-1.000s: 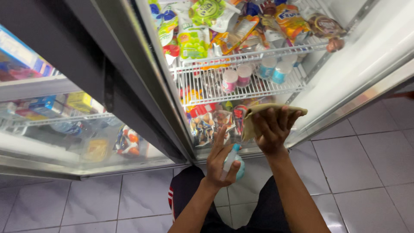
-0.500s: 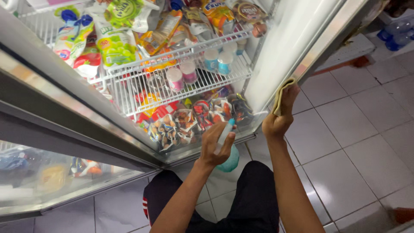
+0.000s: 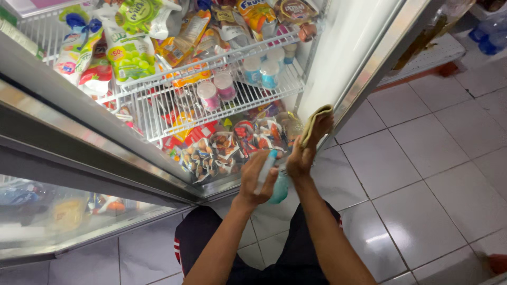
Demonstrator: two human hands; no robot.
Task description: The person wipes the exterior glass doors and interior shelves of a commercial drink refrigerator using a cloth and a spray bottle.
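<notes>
Spray was the main hazard at this moment: the left hand (image 3: 257, 177) was closed around a spray bottle (image 3: 272, 179), teal at its base with a pale head, held just in front of the fridge (image 3: 348, 58) and below its lowest shelf. Which way the nozzle pointed could not be made out, so a squeeze might well have wetted the snack packets (image 3: 222, 150) piled on the fridge floor rather than the wall. The right hand (image 3: 306, 150) gripped a folded tan cloth (image 3: 316, 122), pressed against or very near the lower right edge of the fridge, beside those packets. A broad wipe from there could have dragged packets out over the sill onto the tiled floor (image 3: 422, 174). Small cups (image 3: 216, 89) stood on the wire shelf (image 3: 169, 113) inside the fridge, above the cloth; a raised elbow or knock to that shelf could have toppled them. With both hands full, nothing was free to catch a fall.
</notes>
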